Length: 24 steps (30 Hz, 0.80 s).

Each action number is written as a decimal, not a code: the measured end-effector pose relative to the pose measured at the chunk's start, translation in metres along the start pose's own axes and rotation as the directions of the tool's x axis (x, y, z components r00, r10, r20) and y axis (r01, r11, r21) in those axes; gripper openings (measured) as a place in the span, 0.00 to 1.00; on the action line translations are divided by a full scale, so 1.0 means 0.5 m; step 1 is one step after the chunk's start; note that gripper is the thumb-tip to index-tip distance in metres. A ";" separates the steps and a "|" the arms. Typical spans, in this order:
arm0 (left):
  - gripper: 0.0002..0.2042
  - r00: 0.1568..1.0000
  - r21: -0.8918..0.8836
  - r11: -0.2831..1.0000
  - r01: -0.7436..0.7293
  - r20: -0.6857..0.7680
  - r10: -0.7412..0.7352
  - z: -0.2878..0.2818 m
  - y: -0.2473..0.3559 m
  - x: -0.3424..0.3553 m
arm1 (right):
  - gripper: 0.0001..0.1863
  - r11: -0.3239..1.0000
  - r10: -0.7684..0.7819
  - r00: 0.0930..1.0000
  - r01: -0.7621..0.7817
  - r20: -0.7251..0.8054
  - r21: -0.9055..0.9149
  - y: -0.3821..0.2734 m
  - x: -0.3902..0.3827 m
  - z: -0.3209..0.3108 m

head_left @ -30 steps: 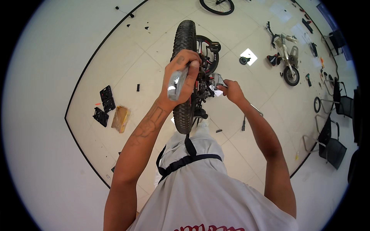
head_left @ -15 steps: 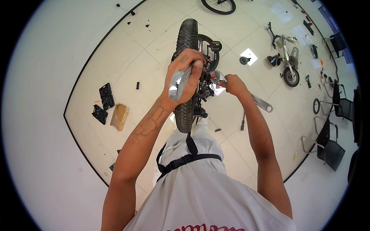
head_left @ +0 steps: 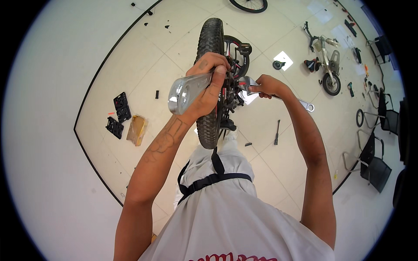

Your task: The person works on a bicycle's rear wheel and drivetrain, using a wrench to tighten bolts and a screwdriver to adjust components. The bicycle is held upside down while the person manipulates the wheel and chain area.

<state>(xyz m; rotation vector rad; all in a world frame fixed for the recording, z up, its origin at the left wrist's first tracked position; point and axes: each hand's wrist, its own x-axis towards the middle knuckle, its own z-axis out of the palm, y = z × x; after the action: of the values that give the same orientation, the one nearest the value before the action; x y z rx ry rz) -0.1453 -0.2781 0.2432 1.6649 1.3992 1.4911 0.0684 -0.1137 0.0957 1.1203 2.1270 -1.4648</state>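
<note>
1. At the floor's (head_left: 150,74) middle stands a bicycle (head_left: 210,39), its knobby tyre partly hidden by the left hand (head_left: 208,100), whose grip encloses a silver tool (head_left: 185,93).
2. Beside it, the right hand's (head_left: 271,85) grip clasps a wrench (head_left: 308,105).
3. Near the floor's left corner: black tool cases (head_left: 123,114), yellowish package (head_left: 137,130); toward its right edge: bike frame (head_left: 324,52), chairs (head_left: 376,173).

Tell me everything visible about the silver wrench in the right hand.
The long, silver, metal-looking wrench slants toward the picture's lower right, partly hidden, with the right hand gripping near its broad head. Its handle ends in a rounded tip with a hole. The head is beside dark bicycle parts; contact is unclear.
</note>
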 end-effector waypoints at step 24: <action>0.10 0.998 0.093 0.995 -0.045 -0.027 0.048 -0.012 -0.003 -0.004 | 0.31 0.996 0.066 0.987 -0.075 -0.143 -0.055 0.008 0.023 0.070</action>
<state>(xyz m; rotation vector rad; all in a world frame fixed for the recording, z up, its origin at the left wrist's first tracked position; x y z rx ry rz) -0.1511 -0.2809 0.2429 1.7492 1.4748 1.5027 0.0585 -0.1394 0.0711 1.2982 2.1851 -1.3174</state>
